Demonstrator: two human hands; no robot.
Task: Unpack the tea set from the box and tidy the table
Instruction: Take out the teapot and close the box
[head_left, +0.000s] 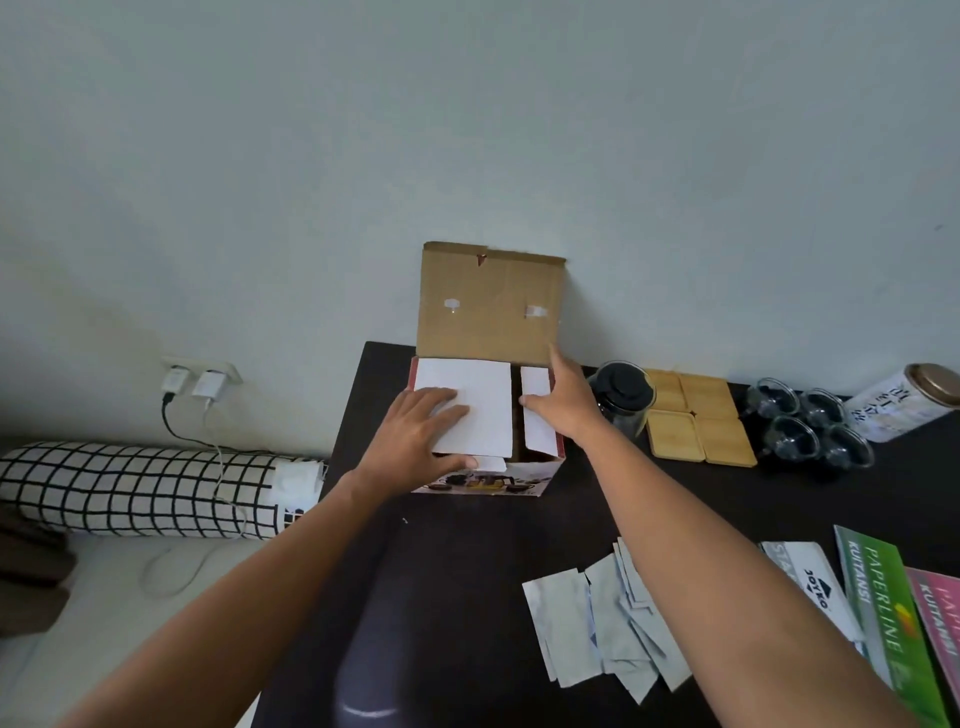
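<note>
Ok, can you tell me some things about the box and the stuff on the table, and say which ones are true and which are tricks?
1. The cardboard box has its lid standing up against the wall. True.
2. The left hand lies flat on a white flap of the box. True.
3. The glass teapot is inside the box. False: it stands on the dark table, just right of the box.
4. There are four wooden coasters laid in a square. True.
5. The small glass cups are left of the box. False: they sit far to the right, beyond the coasters.
6. The right hand holds a cup. False: it touches the box's narrow right flap.
</note>
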